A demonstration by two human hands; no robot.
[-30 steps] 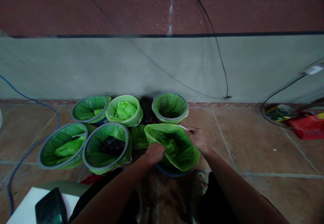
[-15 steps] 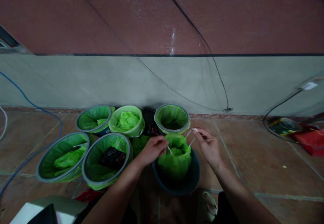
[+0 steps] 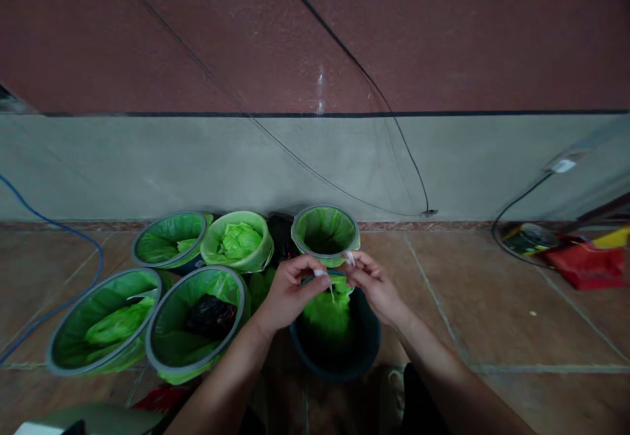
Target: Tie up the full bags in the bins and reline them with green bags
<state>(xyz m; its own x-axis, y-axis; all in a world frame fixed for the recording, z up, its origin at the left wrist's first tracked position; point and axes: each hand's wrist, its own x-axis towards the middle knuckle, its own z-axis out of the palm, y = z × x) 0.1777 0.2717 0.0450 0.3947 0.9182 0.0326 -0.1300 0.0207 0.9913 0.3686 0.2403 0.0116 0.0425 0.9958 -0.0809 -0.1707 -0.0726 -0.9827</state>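
Observation:
A green plastic bag (image 3: pixel 327 320) hangs bunched inside a dark blue-green bin (image 3: pixel 371 350) in front of me. White drawstrings come from its gathered top. My left hand (image 3: pixel 298 290) pinches one white drawstring at the bag's upper left. On the other side, my right hand (image 3: pixel 373 285) grips the drawstring too, with a white loop showing above its fingertips. Both hands are close together over the bin, a small gap between them. The bag's mouth is partly hidden behind the fingers.
Several bins with green liners stand to the left, among them a grey-rimmed bin (image 3: pixel 151 340) holding a black bag (image 3: pixel 210 317). Another lined bin (image 3: pixel 325 230) stands by the wall. A blue hose (image 3: pixel 101 251) lies left; a red dustpan-like object (image 3: pixel 585 266) lies right.
My hands have come closer together over the bin, and the bag's top has drawn narrower and sits lower in it. The view has shifted slightly right.

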